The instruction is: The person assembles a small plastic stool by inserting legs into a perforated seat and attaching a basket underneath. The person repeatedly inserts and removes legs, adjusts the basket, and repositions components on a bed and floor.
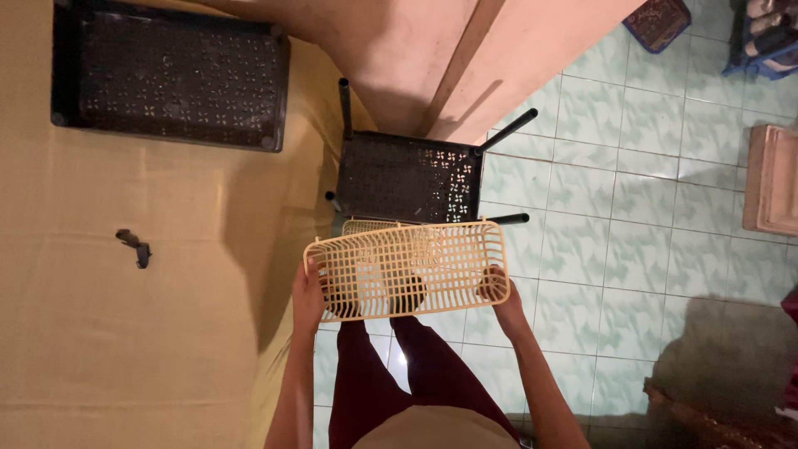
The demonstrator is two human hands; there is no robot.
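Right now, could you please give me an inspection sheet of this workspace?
Surface: yellow cloth on the left, pale green tiled floor on the right.
Job's things: cream lattice tray, held level above a black perforated rack.
Clutter: second black rack and a small dark object on the cloth.
Hands: left hand and right hand grip the tray's ends.
Cables: nothing seen.
Surroundings: pink wall, shoes top right.
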